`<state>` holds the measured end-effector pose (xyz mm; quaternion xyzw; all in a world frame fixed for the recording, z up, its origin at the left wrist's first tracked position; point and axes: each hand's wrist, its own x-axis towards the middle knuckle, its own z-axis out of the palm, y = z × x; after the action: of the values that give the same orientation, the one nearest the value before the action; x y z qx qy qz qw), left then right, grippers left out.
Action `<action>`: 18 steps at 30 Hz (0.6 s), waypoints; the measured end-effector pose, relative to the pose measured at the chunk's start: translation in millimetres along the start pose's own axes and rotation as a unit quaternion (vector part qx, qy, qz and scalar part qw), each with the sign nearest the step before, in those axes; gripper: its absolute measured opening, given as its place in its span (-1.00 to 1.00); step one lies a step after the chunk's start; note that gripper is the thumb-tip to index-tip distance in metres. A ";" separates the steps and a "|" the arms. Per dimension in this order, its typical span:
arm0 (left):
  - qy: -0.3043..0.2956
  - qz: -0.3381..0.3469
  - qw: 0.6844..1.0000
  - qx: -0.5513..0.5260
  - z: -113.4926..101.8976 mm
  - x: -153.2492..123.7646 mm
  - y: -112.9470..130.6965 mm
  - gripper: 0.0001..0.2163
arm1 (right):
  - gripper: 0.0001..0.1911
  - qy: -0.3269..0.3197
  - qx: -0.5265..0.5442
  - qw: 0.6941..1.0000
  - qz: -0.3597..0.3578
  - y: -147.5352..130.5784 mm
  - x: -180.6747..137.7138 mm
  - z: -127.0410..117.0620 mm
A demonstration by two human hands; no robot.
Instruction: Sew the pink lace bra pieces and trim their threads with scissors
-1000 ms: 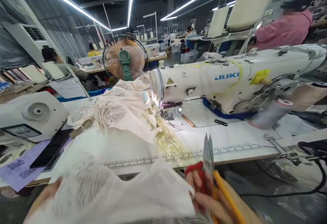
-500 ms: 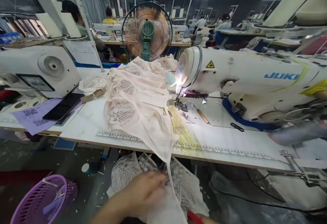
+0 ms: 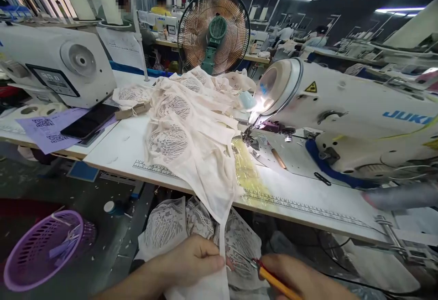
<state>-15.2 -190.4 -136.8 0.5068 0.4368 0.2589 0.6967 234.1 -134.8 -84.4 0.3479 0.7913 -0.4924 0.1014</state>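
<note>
My left hand point(image 3: 191, 259) is closed, pinching a narrow white strap point(image 3: 222, 234) between thumb and fingers just below the table edge. The strap runs down from a cream lace bra point(image 3: 201, 168) draped over the table's front. My right hand point(image 3: 290, 270) grips small scissors point(image 3: 270, 281) with orange and red handles. Their thin metal blades point left, close to the strap and my left fingertips. Whether the blades touch the strap, I cannot tell. More white lace cups point(image 3: 166, 227) hang below the table, around and behind my left hand.
A sewing machine point(image 3: 356, 95) stands at the right, its lamp lit by the needle. Another machine point(image 3: 58, 65), a phone point(image 3: 89, 121) and purple paper point(image 3: 44, 131) are at the left. A fan point(image 3: 214, 31) stands behind. A purple basket point(image 3: 17, 277) sits on the floor.
My right hand has come up into view with the scissors, toward the strap. My left hand now pinches the strap from its left side. The view has shifted slightly.
</note>
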 end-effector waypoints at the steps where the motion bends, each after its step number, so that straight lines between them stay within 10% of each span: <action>1: -0.004 -0.004 1.000 0.000 -1.4 -0.8 1.0 -0.54 | -0.39 -0.026 -0.011 1.000 -0.011 -4.9 6.9 -6.4; 18: -0.031 -0.001 1.000 -0.002 -8.2 -5.8 4.2 -0.53 | -0.49 -0.042 0.043 0.998 0.024 -14.8 32.4 -16.2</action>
<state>-24.8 -189.7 -131.8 0.5125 0.4151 0.2438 0.7110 203.6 -110.5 -82.2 0.3494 0.7562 -0.5374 0.1317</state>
